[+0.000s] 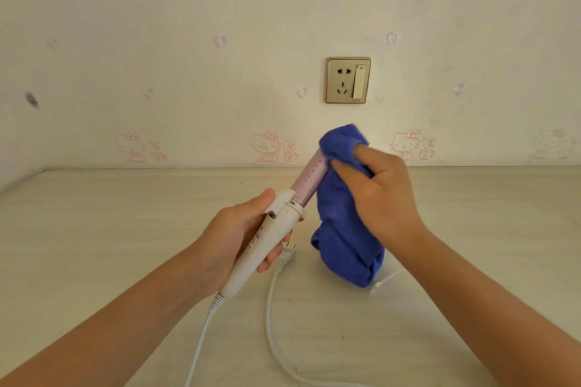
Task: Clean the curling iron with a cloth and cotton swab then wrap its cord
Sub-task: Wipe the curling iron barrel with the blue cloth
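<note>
My left hand [232, 236] grips the white handle of the curling iron [270, 232], which tilts up and to the right above the table. Its lilac barrel [309, 181] shows between handle and cloth. My right hand [380, 195] holds a blue cloth [342, 220] wrapped over the barrel's tip, and the rest of the cloth hangs down toward the table. The white cord [270, 308] runs from the handle's base, loops over the table, and its plug [287, 256] lies under my left hand. A thin white stick [385, 280], maybe the cotton swab, lies behind the cloth.
A light wooden table [125, 229] meets a pale wall with cartoon cat stickers. A gold wall socket [348, 80] with a switch sits above the cloth. The cord trails off the lower edge of the view.
</note>
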Tool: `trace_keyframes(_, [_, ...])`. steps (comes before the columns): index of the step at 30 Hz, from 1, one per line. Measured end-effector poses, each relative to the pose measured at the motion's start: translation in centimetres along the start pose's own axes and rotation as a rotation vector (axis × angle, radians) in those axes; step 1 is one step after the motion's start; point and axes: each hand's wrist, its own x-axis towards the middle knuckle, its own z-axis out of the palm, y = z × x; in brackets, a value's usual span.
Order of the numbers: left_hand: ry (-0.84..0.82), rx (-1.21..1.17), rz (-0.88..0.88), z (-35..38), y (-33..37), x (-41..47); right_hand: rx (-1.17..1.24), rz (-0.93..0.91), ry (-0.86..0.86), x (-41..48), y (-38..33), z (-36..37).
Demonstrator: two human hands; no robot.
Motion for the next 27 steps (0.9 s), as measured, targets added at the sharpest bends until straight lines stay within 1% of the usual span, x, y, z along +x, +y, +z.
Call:
trace_keyframes(1, [-0.021, 0.003, -0.001, 0.1, 0.0, 0.0, 0.013, 0.008, 0.028, 0.2, 0.0, -0.2])
trace_keyframes(2, [-0.036, 0.003, 0.004, 0.2, 0.0, -0.1, 0.013, 0.000, 0.011, 0.0, 0.0, -0.2])
trace_keyframes(3, [-0.044, -0.003, 0.013, 0.3, 0.0, -0.1, 0.013, -0.016, -0.054, -0.4, -0.1, 0.2])
trace_keyframes(5, [-0.035, -0.033, 0.034, 0.2, 0.1, -0.2, 0.018, -0.055, -0.250, -1.6, -0.2, 1.4])
trace_keyframes(6, [-0.026, -0.041, 0.043, 0.0, 0.1, -0.2, 0.007, -0.075, -0.322, -2.0, -0.1, 1.9])
trace_keyframes(7, [-0.019, -0.040, 0.050, -0.1, 0.1, -0.2, -0.008, -0.089, -0.335, -2.2, -0.1, 2.1])
trace_keyframes(10, [-0.036, -0.070, 0.055, 0.2, 0.1, -0.2, -0.005, -0.079, -0.204, -1.9, -0.1, 1.8])
trace_keyframes(11, [-0.045, -0.104, 0.054, 0.6, 0.1, -0.2, 0.019, -0.077, -0.202, -2.0, -0.1, 1.8])
trace_keyframes(12, [-0.049, -0.148, 0.053, 1.0, 0.1, -0.1, 0.039, -0.089, -0.235, -2.3, -0.3, 1.9])
trace_keyframes(14, [-0.013, -0.262, 0.050, 1.4, 0.4, 0.1, 0.038, -0.136, -0.384, -3.2, -0.8, 2.7])
trace_keyframes(16, [0.070, -0.360, 0.027, 1.2, 0.9, 0.5, -0.018, -0.193, -0.559, -4.3, -1.3, 3.9])
trace_keyframes(17, [0.091, -0.378, 0.012, 0.8, 1.0, 0.5, -0.043, -0.217, -0.622, -4.6, -1.3, 4.3])
trace_keyframes(18, [0.094, -0.388, 0.001, 0.6, 1.1, 0.6, -0.068, -0.230, -0.648, -4.7, -1.3, 4.5])
trace_keyframes(19, [0.080, -0.400, -0.007, 0.5, 1.1, 0.6, -0.081, -0.222, -0.626, -4.6, -1.2, 4.5])
trace_keyframes(22, [0.000, -0.402, -0.006, 1.0, 0.8, 0.3, -0.066, -0.126, -0.383, -3.5, -0.8, 3.4])
trace_keyframes(23, [-0.004, -0.385, 0.003, 1.3, 0.7, 0.3, -0.048, -0.115, -0.337, -3.2, -0.7, 3.0])
trace_keyframes(24, [0.000, -0.384, 0.009, 1.5, 0.6, 0.3, -0.042, -0.120, -0.348, -3.1, -0.7, 2.8])
trace_keyframes(25, [0.014, -0.397, 0.009, 1.5, 0.6, 0.4, -0.042, -0.139, -0.423, -3.2, -1.0, 2.9])
trace_keyframes(27, [0.069, -0.411, -0.006, 1.0, 0.6, 0.6, -0.033, -0.185, -0.647, -4.2, -1.4, 3.7])
